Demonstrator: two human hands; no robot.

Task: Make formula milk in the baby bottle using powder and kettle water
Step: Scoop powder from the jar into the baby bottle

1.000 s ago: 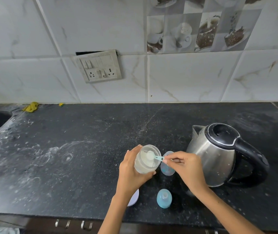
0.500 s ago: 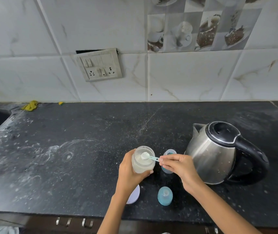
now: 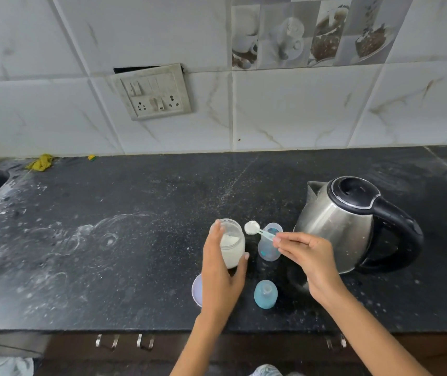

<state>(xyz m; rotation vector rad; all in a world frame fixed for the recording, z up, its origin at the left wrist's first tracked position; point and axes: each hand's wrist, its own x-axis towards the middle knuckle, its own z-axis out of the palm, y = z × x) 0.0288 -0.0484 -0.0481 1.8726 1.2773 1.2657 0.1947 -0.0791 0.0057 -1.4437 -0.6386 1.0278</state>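
Resting on the black counter (image 3: 108,267), 1 open baby bottle (image 3: 269,244) stands between 1 powder jar (image 3: 233,244), grasped by the left hand (image 3: 221,278), and 1 kettle (image 3: 352,226). Right hand (image 3: 309,257) pinches 1 heaped scoop (image 3: 256,229). The jar's lid (image 3: 197,290) is half hidden; the bottle's cap (image 3: 265,294) lies nearer the front edge.

My left hand (image 3: 221,270) gripped the open powder jar (image 3: 232,243) on the black counter (image 3: 108,253). My right hand (image 3: 307,257) pinched the scoop (image 3: 257,230), heaped with powder, between the jar and the open baby bottle (image 3: 269,245). Kettle (image 3: 352,223) stood right. Blue bottle cap (image 3: 265,294) and white lid (image 3: 197,291) lay nearer me.
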